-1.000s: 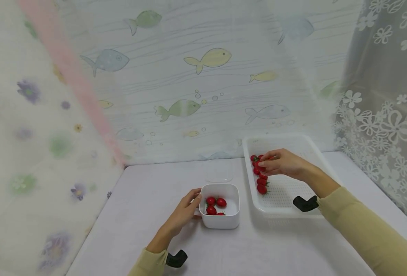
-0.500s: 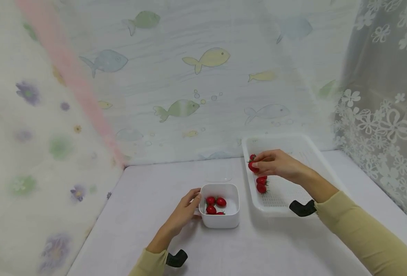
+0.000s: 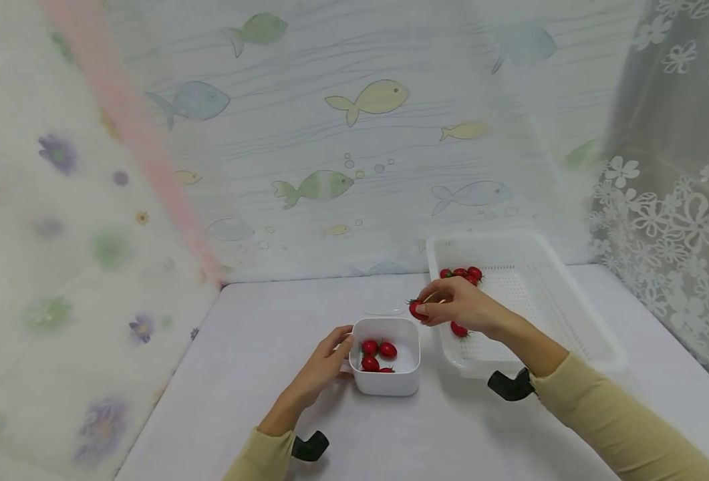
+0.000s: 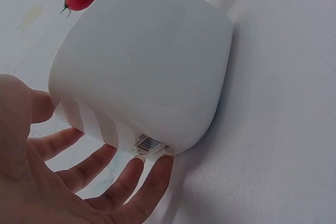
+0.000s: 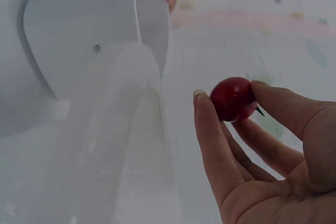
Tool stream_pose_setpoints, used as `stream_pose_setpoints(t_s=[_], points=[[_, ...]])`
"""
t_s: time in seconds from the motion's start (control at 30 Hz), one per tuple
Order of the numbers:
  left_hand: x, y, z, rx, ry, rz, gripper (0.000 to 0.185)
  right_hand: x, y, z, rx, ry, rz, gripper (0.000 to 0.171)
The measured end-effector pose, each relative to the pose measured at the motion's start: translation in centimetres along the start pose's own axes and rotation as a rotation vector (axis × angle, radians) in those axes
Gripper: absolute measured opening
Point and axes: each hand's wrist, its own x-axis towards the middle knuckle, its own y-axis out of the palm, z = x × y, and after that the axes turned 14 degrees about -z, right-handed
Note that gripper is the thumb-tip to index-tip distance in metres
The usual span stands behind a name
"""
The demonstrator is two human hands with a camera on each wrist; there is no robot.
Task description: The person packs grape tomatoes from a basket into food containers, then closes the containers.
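My left hand (image 3: 324, 364) rests with relaxed fingers against the left wall of the white bowl (image 3: 385, 381) on the desk (image 3: 258, 347); several tomatoes (image 3: 378, 354) lie inside. Just above the bowl's right rim, my right hand (image 3: 459, 307) pinches a cherry tomato (image 3: 415, 308). Further right, the white tray (image 3: 571, 321) holds more tomatoes (image 3: 464, 274).

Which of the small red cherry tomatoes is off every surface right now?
The red cherry tomato pinched by the right hand, between square white bowl and white perforated tray.
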Motion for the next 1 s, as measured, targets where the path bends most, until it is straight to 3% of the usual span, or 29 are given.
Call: stream_pose_setpoints(t_s=[0.2, 0.57, 0.7, 1.0], points=[[0.2, 0.0, 0.0, -0.005, -0.001, 0.0, 0.047, 0.3, 2.0, 0.6, 0.082, 0.024, 0.049, 0.026], [0.6, 0.2, 0.1, -0.008, -0.001, 0.013, 0.049, 0.6, 4.4, 0.0, 0.038, -0.003, 0.068, 0.025], [0.8, 0.2, 0.0, -0.018, 0.008, 0.019, 0.049, 0.6, 5.6, -0.5, -0.036, -0.058, 0.062, 0.022], [0.2, 0.1, 0.2, -0.037, 0.016, 0.021, 0.045, 0.4, 9.7, -0.6, -0.347, -0.228, 0.047, 0.012]])
